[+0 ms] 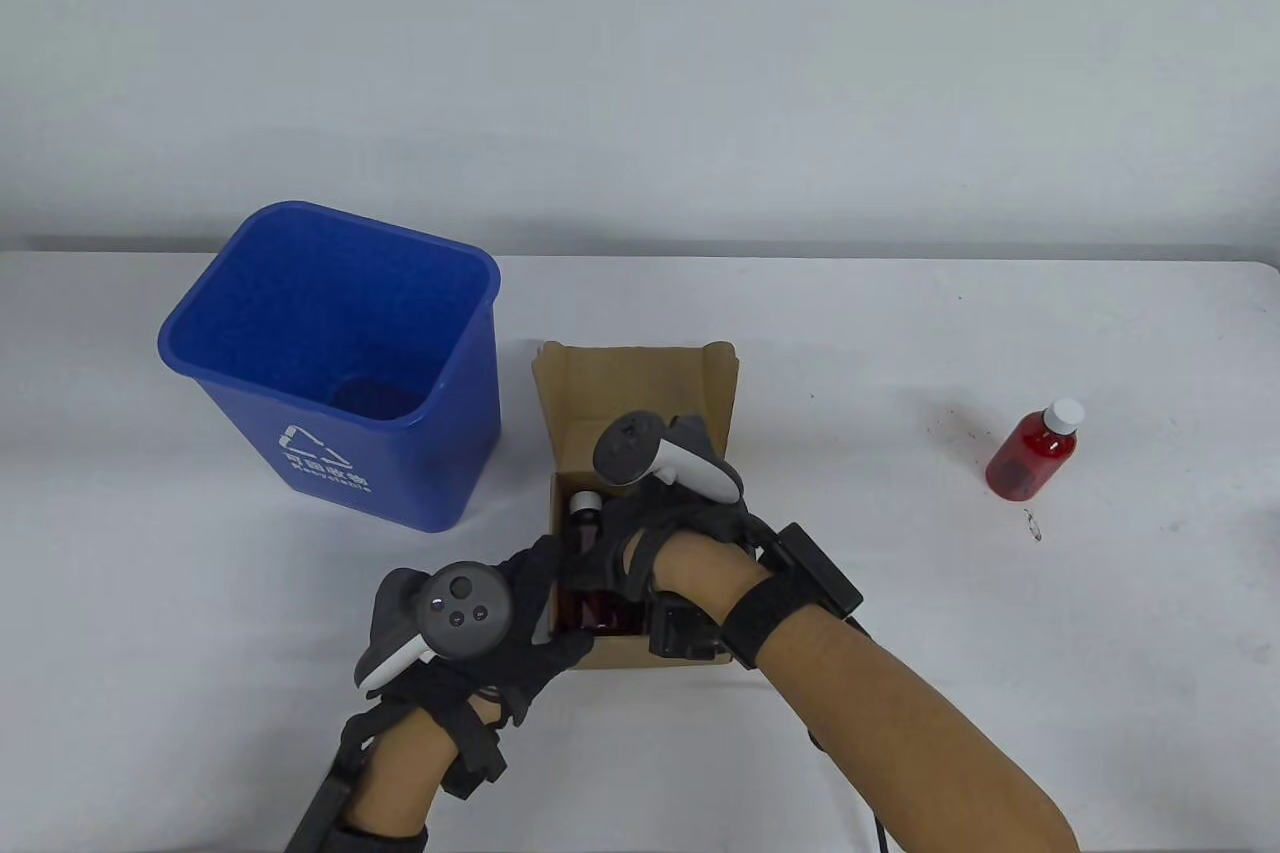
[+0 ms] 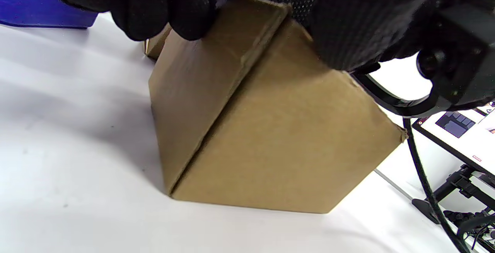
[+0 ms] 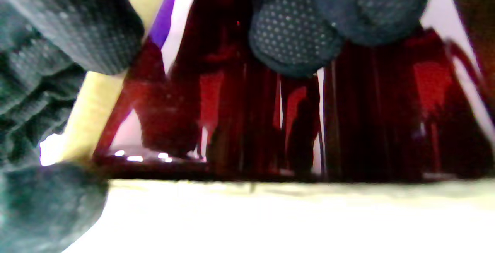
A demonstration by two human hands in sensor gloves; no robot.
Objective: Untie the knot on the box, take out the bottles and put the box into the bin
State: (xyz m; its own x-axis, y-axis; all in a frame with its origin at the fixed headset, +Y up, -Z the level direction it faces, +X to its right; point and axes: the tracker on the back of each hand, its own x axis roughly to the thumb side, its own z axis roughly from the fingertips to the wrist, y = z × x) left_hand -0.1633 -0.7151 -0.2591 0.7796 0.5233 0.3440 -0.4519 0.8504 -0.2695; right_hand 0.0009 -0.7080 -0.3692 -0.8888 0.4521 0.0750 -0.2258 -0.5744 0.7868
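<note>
**Open carton on bench, both hands engaged; one bottle already outside**

The cardboard box (image 1: 640,393) stands on the white bench (image 1: 900,593), just right of the blue recycling bin (image 1: 330,363). Its lid flap is folded back toward the far side and the interior is exposed. No cord or knot can be made out on it in any view.

Contents of box: at least one bottle with dark red liquid (image 1: 585,533) lies or leans inside, its pale cap toward the far end. The right wrist view shows red bottle surfaces (image 3: 367,110) packed close together against the inner cardboard wall; the exact count cannot be told.

Contents of bin: the interior visible from the table view shows only the blue floor and walls. The bin carries a white recycling symbol on its near face.

Outside the containers: a small red bottle with a white cap (image 1: 1035,450) stands well apart to the right of the box, on the bench.

Left hand (image 1: 500,633): fingers curled over the box's near-left top edge, gripping the cardboard; the left wrist view shows its fingertips (image 2: 162,9) pressed on the outer wall.

Right hand (image 1: 650,533): reaches down into the box, fingers (image 3: 294,36) resting on the red bottles. Whether they are closed round one cannot be told.
</note>
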